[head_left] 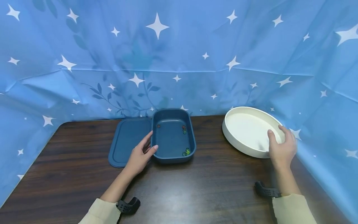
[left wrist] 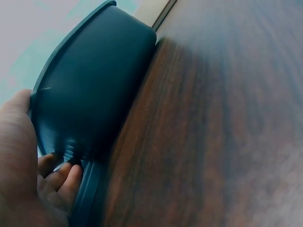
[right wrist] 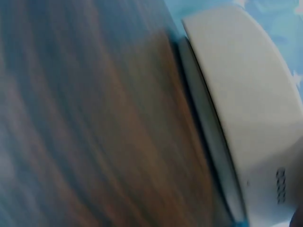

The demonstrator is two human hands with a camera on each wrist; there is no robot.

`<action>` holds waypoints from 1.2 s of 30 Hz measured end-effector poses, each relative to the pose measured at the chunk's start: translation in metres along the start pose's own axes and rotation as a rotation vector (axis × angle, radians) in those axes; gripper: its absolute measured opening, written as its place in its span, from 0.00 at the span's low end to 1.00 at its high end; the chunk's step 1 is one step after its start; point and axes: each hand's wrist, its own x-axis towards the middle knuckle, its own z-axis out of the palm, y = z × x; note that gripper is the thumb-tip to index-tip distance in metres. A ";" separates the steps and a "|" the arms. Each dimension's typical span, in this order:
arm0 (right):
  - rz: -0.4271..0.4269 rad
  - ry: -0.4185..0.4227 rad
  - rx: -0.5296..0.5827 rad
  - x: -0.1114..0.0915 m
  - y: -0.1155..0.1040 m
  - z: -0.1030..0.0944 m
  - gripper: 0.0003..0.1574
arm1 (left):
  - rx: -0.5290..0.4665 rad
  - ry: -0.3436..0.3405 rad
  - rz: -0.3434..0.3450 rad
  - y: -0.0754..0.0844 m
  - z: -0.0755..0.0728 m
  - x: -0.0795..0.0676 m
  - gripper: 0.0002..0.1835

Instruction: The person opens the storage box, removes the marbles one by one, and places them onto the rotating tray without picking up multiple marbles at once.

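In the head view a dark blue rectangular box (head_left: pixel 172 141) stands without its cover on the table. Several small glassy beads, brownish-red (head_left: pixel 158 126) and green (head_left: pixel 186 152), lie scattered on its floor. My left hand (head_left: pixel 140 156) holds the box's left side; the left wrist view shows the thumb (left wrist: pixel 21 100) at its rim and curled fingers (left wrist: pixel 70 184) against the outer wall. Over on the right, my right hand (head_left: pixel 283 151) grips the rim of a round, cream-white tray (head_left: pixel 246 130). In the right wrist view the tray's side wall (right wrist: pixel 236 90) shows, with the hand almost wholly hidden.
A flat blue lid (head_left: pixel 123 146) lies directly left of the box, partly under my left hand. Behind the dark wooden table (head_left: pixel 209 186) hangs a blue cloth (head_left: pixel 195 62) with white stars, which also runs close along the tray's right side.
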 end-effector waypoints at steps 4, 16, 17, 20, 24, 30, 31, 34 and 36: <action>0.270 -0.049 0.061 0.008 0.018 -0.009 0.37 | -0.009 0.002 -0.006 0.002 0.002 -0.001 0.38; 0.584 -0.154 0.245 0.023 0.036 -0.016 0.43 | -0.016 -0.002 -0.012 0.005 0.000 -0.003 0.38; 0.588 -0.167 0.229 0.023 0.036 -0.016 0.42 | -0.016 -0.003 -0.014 0.005 0.000 -0.003 0.38; 0.592 -0.201 0.212 0.023 0.037 -0.014 0.42 | -0.017 -0.003 -0.017 0.006 -0.001 -0.003 0.38; 0.594 -0.223 0.203 0.023 0.038 -0.014 0.43 | -0.020 -0.004 -0.014 0.006 -0.001 -0.003 0.37; 0.580 -0.224 0.181 0.021 0.038 -0.015 0.45 | -0.030 -0.007 -0.004 0.005 0.000 -0.003 0.36; 0.576 -0.227 0.177 0.020 0.038 -0.016 0.45 | -0.032 -0.007 -0.003 0.005 0.000 -0.002 0.36; 0.560 -0.235 0.190 0.019 0.037 -0.015 0.46 | -0.029 -0.005 -0.003 0.004 0.000 -0.002 0.36; 0.549 -0.246 0.190 0.018 0.036 -0.014 0.45 | -0.025 -0.004 -0.004 0.004 -0.001 -0.002 0.36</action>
